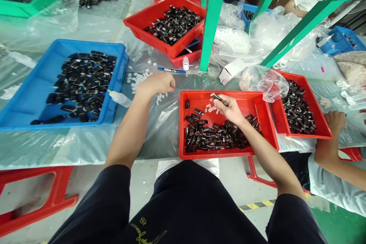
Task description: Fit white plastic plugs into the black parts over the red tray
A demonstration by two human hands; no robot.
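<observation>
My right hand (231,110) is closed round a small black oblong part (219,99) with a pale end, above the red tray (183,129) in front of me. Many similar glossy black parts (211,135) lie heaped in that tray, along with a few small white pieces (211,107). To the left, my left hand (158,83) is closed with its fingers bent down, over the plastic-covered table. Whatever its fingertips may hold is hidden or too small to see. Small white pieces (138,79) are scattered beside that hand and below it.
A blue tray (37,103) of black parts stands left, a squeeze bottle (120,99) at its edge. A pen (171,70), a small bottle (185,63) and a green post (210,26) are behind. At right, a co-worker's hand (335,122) is beside another red tray (323,127).
</observation>
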